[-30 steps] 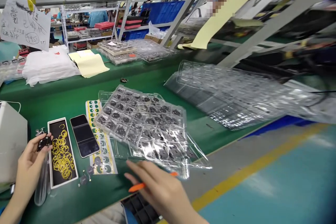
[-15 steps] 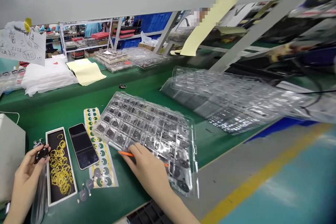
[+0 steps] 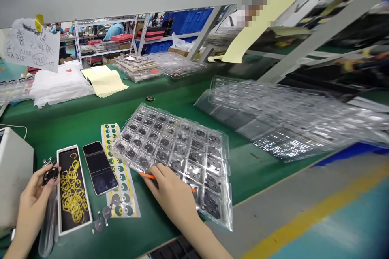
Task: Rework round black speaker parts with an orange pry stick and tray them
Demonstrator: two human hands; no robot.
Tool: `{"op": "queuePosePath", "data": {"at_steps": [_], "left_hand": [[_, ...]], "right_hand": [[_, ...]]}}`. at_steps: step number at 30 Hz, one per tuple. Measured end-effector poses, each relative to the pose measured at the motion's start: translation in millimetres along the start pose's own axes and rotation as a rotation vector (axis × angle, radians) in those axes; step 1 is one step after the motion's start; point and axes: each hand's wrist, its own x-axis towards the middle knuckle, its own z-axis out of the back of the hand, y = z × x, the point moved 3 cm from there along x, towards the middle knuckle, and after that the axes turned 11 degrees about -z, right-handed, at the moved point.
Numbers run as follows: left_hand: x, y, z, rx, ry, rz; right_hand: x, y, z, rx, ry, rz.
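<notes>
My left hand pinches a small round black part between thumb and fingers, beside the left wall of a white box of thin yellow rings. My right hand is closed around a thin orange stick-like tool; its ends show on both sides of the hand. That hand rests at the near edge of a clear plastic tray, whose pockets hold dark round parts. Between the hands lie a phone, a sheet of yellow-edged stickers and several loose grey round pieces.
A white machine stands at the far left. Stacked clear trays cover the right of the green bench. One black part lies behind the filled tray. White sheets and yellow paper sit on the raised back ledge.
The view has turned slightly left, so most things appear shifted right. Both hands keep their holds, with little visible movement against the bench.
</notes>
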Motion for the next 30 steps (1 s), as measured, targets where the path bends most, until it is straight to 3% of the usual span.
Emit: {"op": "queuePosePath", "data": {"at_steps": [16, 30], "left_hand": [[-2, -2, -2.9, -0.01, 0.005, 0.02], [-3, -1, -2.6, -0.005, 0.015, -0.021]], "right_hand": [[-10, -14, 13, -0.024, 0.047, -0.023], [9, -9, -1, -0.006, 0.123, -0.054]]}}
